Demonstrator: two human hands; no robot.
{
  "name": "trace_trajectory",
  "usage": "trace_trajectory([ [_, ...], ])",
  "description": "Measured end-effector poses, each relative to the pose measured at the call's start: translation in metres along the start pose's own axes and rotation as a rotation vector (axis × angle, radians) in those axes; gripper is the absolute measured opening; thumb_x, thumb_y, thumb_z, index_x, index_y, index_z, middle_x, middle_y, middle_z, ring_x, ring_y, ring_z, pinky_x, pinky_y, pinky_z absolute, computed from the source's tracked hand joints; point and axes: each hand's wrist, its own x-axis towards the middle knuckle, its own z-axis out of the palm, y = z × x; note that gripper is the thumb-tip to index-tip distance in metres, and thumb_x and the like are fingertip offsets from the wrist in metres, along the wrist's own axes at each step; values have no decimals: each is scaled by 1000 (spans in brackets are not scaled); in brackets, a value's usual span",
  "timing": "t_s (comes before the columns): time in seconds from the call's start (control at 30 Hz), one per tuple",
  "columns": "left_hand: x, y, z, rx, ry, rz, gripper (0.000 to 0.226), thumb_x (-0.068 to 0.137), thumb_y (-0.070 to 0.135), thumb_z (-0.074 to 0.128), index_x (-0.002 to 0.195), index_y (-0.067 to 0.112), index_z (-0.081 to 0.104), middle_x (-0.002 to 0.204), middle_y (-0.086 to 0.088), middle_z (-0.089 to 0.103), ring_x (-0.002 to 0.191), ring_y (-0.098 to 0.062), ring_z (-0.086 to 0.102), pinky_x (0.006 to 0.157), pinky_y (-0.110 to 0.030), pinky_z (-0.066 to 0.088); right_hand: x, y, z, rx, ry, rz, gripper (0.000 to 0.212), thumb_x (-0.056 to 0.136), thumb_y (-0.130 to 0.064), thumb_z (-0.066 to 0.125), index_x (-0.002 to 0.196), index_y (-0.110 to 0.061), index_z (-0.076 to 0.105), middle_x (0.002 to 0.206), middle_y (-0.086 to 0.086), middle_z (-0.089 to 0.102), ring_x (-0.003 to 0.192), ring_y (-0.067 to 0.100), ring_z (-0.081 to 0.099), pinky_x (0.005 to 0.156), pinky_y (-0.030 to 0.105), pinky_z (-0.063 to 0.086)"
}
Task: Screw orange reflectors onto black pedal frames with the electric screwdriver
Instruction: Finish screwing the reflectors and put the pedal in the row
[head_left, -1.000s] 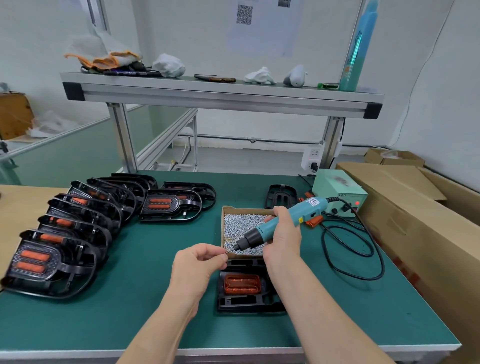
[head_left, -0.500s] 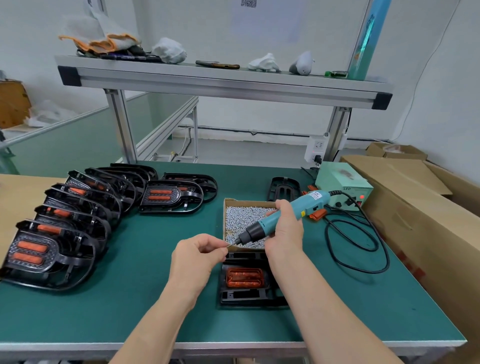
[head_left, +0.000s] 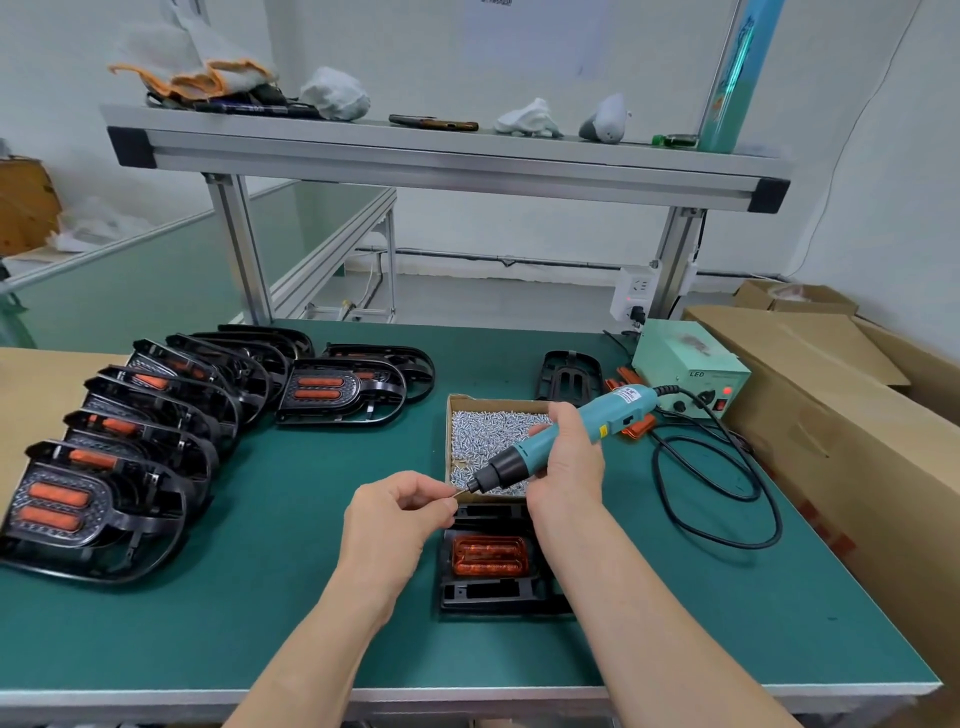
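A green work table (head_left: 260, 597), seen down over my own forearms. At far left, a row of finished pedals (head_left: 104, 493) lies overlapping, each black frame carrying orange strips. Just right of the row's far end, two more finished pedals (head_left: 343, 389) lie one partly over the other.

Near the middle, my left hand (head_left: 395, 525) is raised above the table, fingers curled, thumb and forefinger pinched on the tip of the bit (head_left: 460, 492). Whether a screw sits in that pinch is too small to tell. Behind the bit stands a shallow cardboard box (head_left: 493, 401) filled with small silver screws (head_left: 488, 436). Just in front of that box, the black pedal frame (head_left: 483, 592) lies flat on the table with an orange reflector (head_left: 488, 556) seated in its middle, between my wrists and below both hands.

My right hand (head_left: 569, 467) is wrapped around the teal electric screwdriver (head_left: 618, 408), held in the air and slanting down to the left, its black nose pointing at my left fingertips. Beyond it, a bare black frame (head_left: 571, 371) lies near the table's far edge. Just right, loose orange reflectors (head_left: 636, 428) lie beside a pale green power box (head_left: 685, 364) with a red light on. A black cable (head_left: 727, 499) loops from the screwdriver across the table. Brown cardboard cartons (head_left: 831, 415) line the table's right side.
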Motion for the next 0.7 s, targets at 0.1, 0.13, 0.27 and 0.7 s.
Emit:
trace_trajectory([
  [0.1, -1, 0, 1, 18, 10, 24, 27, 79, 7, 77, 72, 33, 75, 69, 2, 73, 69, -9, 69, 70, -21, 45, 0, -1, 1, 14, 0, 10, 20, 84, -18, 71, 98, -22, 57, 66, 3, 63, 65, 15, 59, 63, 31, 51],
  [0.13, -1, 0, 2, 41, 24, 45, 26, 79, 7, 77, 70, 32, 75, 69, 4, 73, 67, -7, 67, 68, -20, 44, 0, 0, 2, 21, 1, 13, 19, 85, -17, 71, 98, -21, 57, 68, 4, 63, 65, 15, 59, 62, 31, 51],
  [0.27, -3, 0, 5, 144, 65, 212, 31, 79, 1, 75, 75, 32, 75, 71, 12, 72, 66, 0, 63, 64, -6, 43, 0, -1, 5, 36, 0, 16, 18, 86, -16, 70, 98, -20, 57, 70, 6, 63, 64, 15, 59, 62, 30, 52],
  [0.7, -12, -4, 11, 497, 30, 498, 68, 81, 0, 70, 130, 46, 58, 75, 21, 59, 79, -4, 52, 78, -2, 35, 2, 3, 2, -39, 16, -63, 13, 83, -21, 69, 93, -21, 60, 58, 1, 61, 51, 13, 56, 50, 24, 48],
])
